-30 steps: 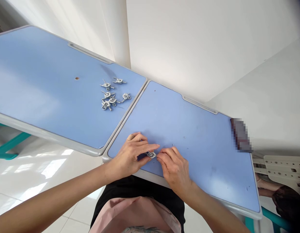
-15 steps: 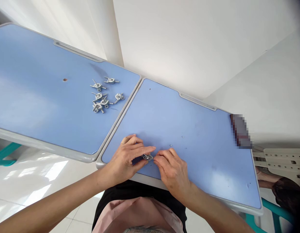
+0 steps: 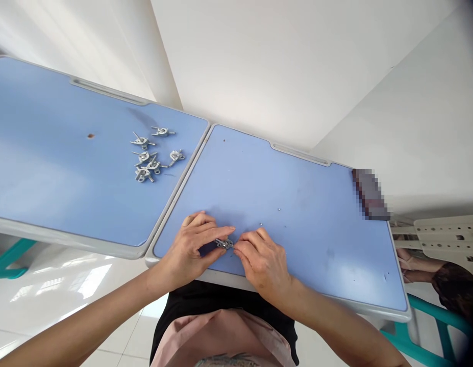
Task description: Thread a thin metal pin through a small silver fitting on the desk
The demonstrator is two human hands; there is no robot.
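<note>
Left hand (image 3: 186, 250) and right hand (image 3: 263, 262) closed on small metal bracket (image 3: 224, 243) from both sides, over near part of right blue worktop (image 3: 316, 229). Pile of similar brackets (image 3: 148, 162) on adjoining left worktop (image 3: 56, 173), well apart from hands. Other person's hand (image 3: 412, 264) beyond far right corner.

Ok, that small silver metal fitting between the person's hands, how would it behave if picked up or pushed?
The silver metal fitting looks rigid and probably feels heavy for its size. Its projecting arms would likely stop it rolling, though it might skid on the smooth blue desktop. Being metal, it seems unlikely to break if dropped.
</note>
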